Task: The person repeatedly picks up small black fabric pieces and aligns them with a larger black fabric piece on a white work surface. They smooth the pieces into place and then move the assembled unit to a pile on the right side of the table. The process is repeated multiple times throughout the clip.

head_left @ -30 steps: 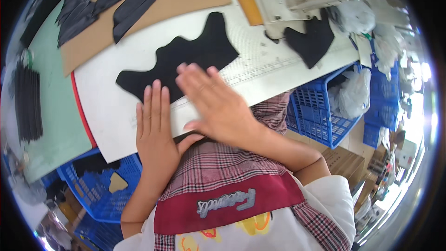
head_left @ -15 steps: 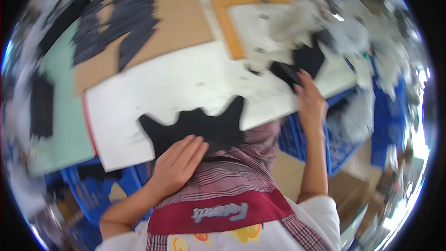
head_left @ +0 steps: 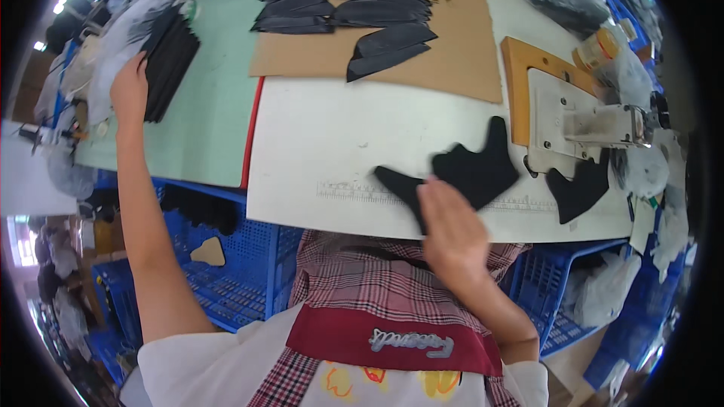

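- Basically, head view (only one): left hand (head_left: 131, 90) is far out on the person's L, fingertips at the L long side of the black stack (head_left: 172, 68), approx. halfway along.
- Stack = thin dark layers on the green board (head_left: 211, 128); long axis runs away from the person, far end leaning a bit R. So it's just R of the left hand's fingertips, touching or v. nearly.
- Left grip: fingers bent toward the stack's edge; can't tell if they pinch any layer.
- Right hand (head_left: 455, 237) is blurred, over the near edge of the horned black piece (head_left: 479, 173), btwn its L horn and the middle. Fingers look straight & close together, pointing away from the person; can't tell if pressing or gripping.
- Piece lies on the white tabletop (head_left: 317, 136), long axis roughly L–R, R end farther off. Right hand's the nearer one by a lot; left hand's well apart, past the red edge (head_left: 254, 132).
- 2nd black piece (head_left: 581, 192): R of the first, apart from it, near the white machine arm (head_left: 599, 122); right hand nearer, not touching.
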The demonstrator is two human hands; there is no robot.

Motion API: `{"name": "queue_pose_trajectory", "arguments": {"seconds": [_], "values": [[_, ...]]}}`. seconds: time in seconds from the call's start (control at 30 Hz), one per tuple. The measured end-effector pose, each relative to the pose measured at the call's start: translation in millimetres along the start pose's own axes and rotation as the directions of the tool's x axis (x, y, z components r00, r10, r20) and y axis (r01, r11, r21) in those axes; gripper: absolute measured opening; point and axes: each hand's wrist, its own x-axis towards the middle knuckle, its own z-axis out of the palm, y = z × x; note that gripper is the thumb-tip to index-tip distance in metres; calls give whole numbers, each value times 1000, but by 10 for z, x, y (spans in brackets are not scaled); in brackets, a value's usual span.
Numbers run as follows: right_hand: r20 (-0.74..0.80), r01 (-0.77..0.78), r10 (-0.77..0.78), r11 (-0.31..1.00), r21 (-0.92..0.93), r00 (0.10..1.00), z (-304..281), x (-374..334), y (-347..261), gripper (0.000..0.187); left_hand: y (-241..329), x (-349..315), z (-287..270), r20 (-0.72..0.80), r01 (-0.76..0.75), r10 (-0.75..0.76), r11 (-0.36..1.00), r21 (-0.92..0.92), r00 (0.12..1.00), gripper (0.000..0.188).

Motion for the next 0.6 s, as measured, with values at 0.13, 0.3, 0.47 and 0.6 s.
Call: {"name": "queue_pose_trajectory", "arguments": {"seconds": [0.13, 0.3, 0.47, 0.6], "values": [[23, -43, 42, 998, 48, 999, 73, 416, -90, 58, 496, -198, -57, -265, -90, 33, 975, -204, 964, 23], [-65, 39, -39, 999, -6, 997, 369, 1307, 326, 37, 1710, -597, -437, -27, -112, 114, 851, -514, 993, 20], [-88, 84, -76, 993, 83, 993, 723, 1982, 838, 35, 2771, -705, -445, 222, 64, 180, 621, -781, 958, 37], [24, 211, -222, 953, 215, 975, 736, 2137, 971, 38, 3136, -668, -289, 202, 17, 209, 655, -756, 957, 39]]}}
